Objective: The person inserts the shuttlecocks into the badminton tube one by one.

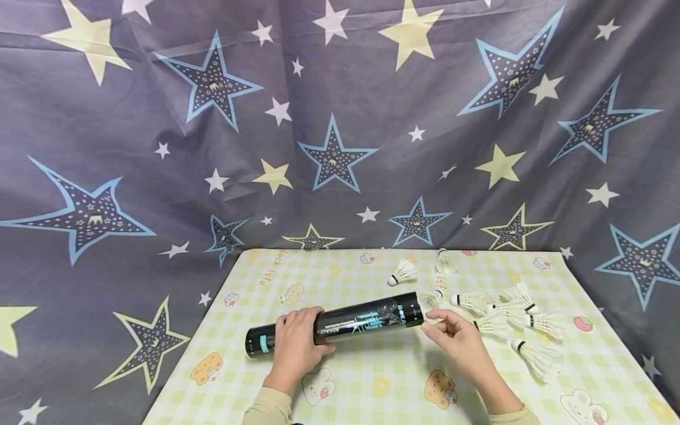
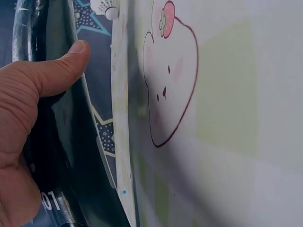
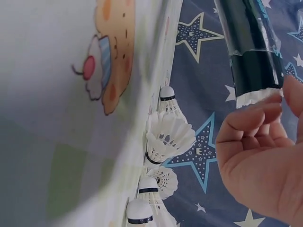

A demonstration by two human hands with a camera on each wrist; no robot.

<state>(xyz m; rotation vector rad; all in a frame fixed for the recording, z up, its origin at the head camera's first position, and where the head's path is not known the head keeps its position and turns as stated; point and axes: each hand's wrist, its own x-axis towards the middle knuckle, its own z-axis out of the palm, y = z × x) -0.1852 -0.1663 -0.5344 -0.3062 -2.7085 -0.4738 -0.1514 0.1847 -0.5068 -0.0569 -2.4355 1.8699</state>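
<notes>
One tube point(image 1: 366, 320), likely light, stiff and slick, is best held where the left hand point(image 1: 298, 339) grips, toward the tabletop's point(image 1: 393, 363) left edge; whether the right hand point(image 1: 458, 337) pinches is unclear.

On the black tube point(image 1: 366, 321) we read "BOKA" in small white letters point(image 1: 337, 330); the larger teal lettering point(image 1: 372, 321) beside it we cannot make out. From the left wrist we see white digits point(image 2: 51, 201), "01", on the tube. On the cloth point(image 1: 382, 360), near its far left corner, we read "luck life" in orange.
</notes>
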